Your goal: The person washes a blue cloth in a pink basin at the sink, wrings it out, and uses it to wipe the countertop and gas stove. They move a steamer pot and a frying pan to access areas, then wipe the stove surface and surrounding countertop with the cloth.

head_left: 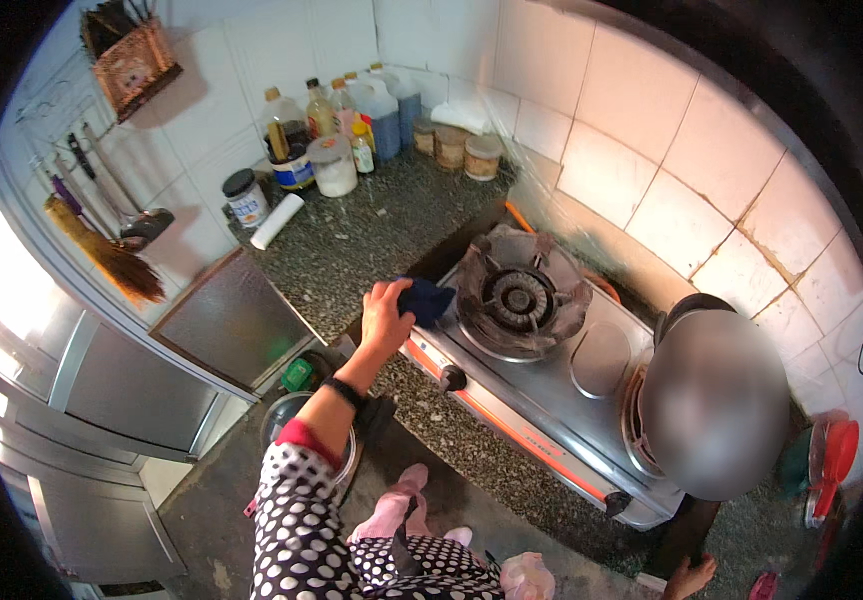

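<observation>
My left hand [389, 319] grips a dark blue cloth [425, 300] at the left end of a two-burner gas stove [544, 405]. The cloth lies against the steel top, beside the left burner [519, 296], whose surround is crumpled, sooty foil. My right hand [690, 579] is low at the right, by the front edge of the counter near a small white object [652, 582]; whether it holds anything is unclear. Over the stove's right burner [635, 427] sits a large round thing [716, 405], blurred out, with a dark rim behind it.
Bottles [319, 112], jars [482, 157] and a white roll [277, 221] stand or lie on the granite counter [379, 232]. Ladles [145, 225] and a brush [105, 251] hang on the left wall. A red-handled item [836, 457] is at the far right. Below are a metal pot [281, 412] and a pink bag [527, 576].
</observation>
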`<state>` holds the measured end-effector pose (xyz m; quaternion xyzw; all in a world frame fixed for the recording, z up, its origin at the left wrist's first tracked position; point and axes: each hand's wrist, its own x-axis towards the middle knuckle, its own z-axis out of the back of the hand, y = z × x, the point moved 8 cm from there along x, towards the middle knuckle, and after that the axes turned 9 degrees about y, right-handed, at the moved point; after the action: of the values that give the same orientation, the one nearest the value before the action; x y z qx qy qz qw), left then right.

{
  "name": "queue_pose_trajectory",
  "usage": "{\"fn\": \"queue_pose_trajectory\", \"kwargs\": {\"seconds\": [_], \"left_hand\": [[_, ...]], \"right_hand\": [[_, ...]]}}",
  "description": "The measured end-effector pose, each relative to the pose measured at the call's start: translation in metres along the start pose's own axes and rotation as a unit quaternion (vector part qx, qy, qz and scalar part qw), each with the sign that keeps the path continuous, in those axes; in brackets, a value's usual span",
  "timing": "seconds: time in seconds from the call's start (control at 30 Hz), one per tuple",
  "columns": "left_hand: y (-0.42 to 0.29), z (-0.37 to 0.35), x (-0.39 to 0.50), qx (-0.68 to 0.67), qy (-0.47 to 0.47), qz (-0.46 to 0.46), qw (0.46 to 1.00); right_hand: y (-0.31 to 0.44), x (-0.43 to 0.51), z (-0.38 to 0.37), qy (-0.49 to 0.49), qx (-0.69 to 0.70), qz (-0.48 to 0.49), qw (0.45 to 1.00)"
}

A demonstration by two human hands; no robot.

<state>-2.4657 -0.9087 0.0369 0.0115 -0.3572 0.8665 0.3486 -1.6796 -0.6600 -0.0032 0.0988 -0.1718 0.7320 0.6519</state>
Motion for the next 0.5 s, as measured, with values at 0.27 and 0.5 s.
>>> {"fn": "queue_pose_trajectory", "kwargs": {"seconds": [0.27, 0.5], "left_hand": [[0.013, -0.079, 0.011, 0.283, 0.172, 0.023, 0.943], [-0.052, -0.128, -0.055, 0.205, 0.372, 0.009, 0.905]], "right_hand": [[-0.011, -0.002, -0.011, 0.05, 0.078, -0.021, 0.995], [-0.017, -0.004, -0.015, 0.06, 0.083, -0.045, 0.994]]}}
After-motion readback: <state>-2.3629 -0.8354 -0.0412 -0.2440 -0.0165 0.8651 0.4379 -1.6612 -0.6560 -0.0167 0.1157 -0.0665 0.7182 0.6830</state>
